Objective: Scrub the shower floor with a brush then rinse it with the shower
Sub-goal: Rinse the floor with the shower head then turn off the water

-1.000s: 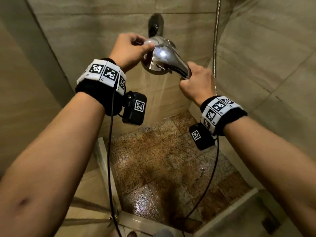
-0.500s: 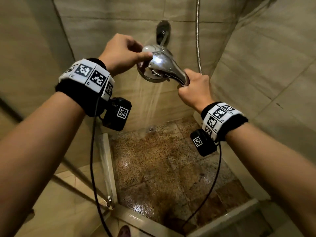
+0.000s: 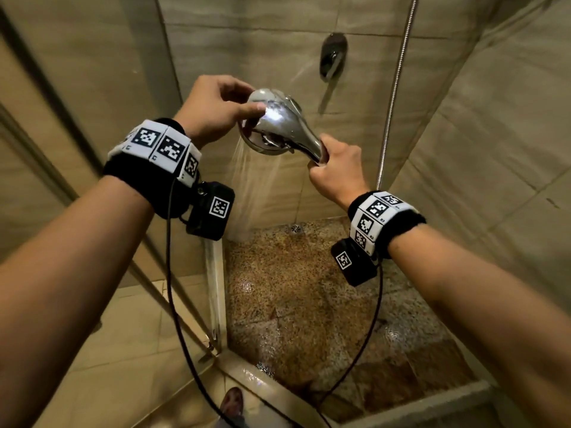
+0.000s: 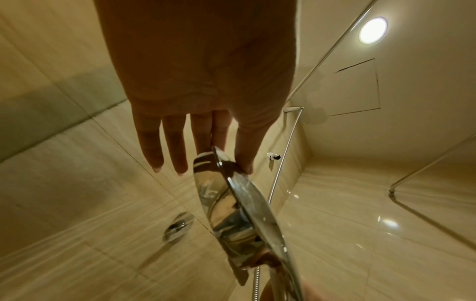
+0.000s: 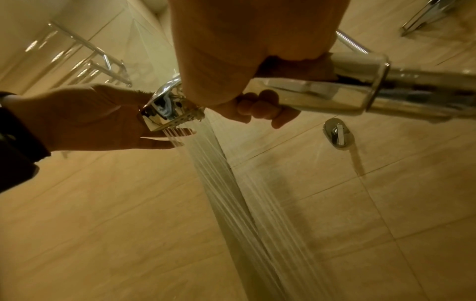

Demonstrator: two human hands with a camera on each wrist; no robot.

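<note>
A chrome shower head is held over the speckled brown shower floor, which is wet. Water sprays from its face down toward the far left corner of the floor. My right hand grips the handle, fingers wrapped round it. My left hand pinches the rim of the shower head, thumb on the back and fingers at the face side. The spray runs past those fingers. No brush is in view.
A metal hose hangs down the right wall. The wall tap handle sits above the shower head. A drain lies at the far edge of the floor. A raised kerb and glass door frame bound the floor.
Both hands keep their hold. The shower head has shifted left and down from the wall tap, and the spray now falls nearer the floor's far left corner.
</note>
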